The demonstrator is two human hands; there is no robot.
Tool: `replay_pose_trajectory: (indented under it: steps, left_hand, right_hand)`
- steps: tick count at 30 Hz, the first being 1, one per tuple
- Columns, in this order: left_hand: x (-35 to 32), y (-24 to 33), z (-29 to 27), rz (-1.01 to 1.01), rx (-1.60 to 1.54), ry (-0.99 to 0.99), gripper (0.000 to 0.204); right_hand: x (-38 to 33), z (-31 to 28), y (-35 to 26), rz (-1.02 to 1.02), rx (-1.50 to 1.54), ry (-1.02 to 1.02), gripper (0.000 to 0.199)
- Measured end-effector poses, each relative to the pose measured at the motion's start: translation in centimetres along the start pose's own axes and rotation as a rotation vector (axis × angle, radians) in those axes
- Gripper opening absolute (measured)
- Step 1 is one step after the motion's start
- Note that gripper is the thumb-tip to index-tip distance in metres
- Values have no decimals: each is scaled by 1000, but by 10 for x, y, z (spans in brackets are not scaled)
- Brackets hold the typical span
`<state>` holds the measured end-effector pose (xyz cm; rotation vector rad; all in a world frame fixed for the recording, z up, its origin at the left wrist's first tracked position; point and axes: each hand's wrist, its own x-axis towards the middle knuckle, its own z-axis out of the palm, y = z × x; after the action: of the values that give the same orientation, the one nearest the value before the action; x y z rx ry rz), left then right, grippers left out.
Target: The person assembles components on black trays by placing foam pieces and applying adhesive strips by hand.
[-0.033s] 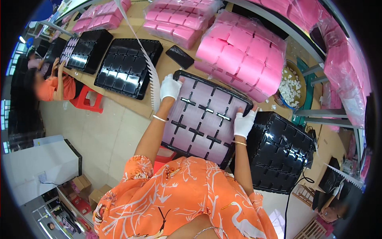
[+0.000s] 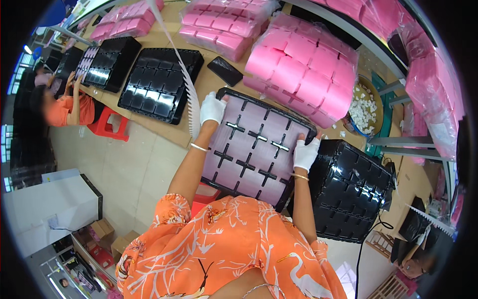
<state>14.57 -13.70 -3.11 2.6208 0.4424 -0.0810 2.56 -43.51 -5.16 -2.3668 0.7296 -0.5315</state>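
In front of my body is a black plastic tray (image 2: 269,102), tilted a little in the view. A pale pink-lilac foam layer (image 2: 242,143) fills it, with black cross-shaped ridges standing up through slits. My left hand (image 2: 214,108), in a white glove with bare fingertips, grips the tray's far left corner. On the right side, near the far corner, my right hand (image 2: 305,153) holds the rim, gloved the same way. The undersides of both grips are hidden.
To the right stands a stack of black trays (image 2: 348,194). Pink foam blocks (image 2: 303,65) lie beyond, beside a bowl of white scraps (image 2: 363,109). A phone (image 2: 225,71) and another black tray (image 2: 157,84) are on the table. A white toothed strip (image 2: 193,112) hangs near my left hand.
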Motion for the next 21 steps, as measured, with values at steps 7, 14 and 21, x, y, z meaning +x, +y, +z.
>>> replay_pose_trajectory:
  steps: [7,14,21]
  left_hand:
    - [14,-39,4,34,-118,-51,71]
    - [-20,-43,-22,104,-304,-303,81]
    - [-45,-42,-21,220,-130,-42,93]
  right_hand:
    - [11,5,9,92,39,-152,55]
    - [12,-4,10,156,40,-228,59]
    - [-8,-10,3,-80,-11,-127,74]
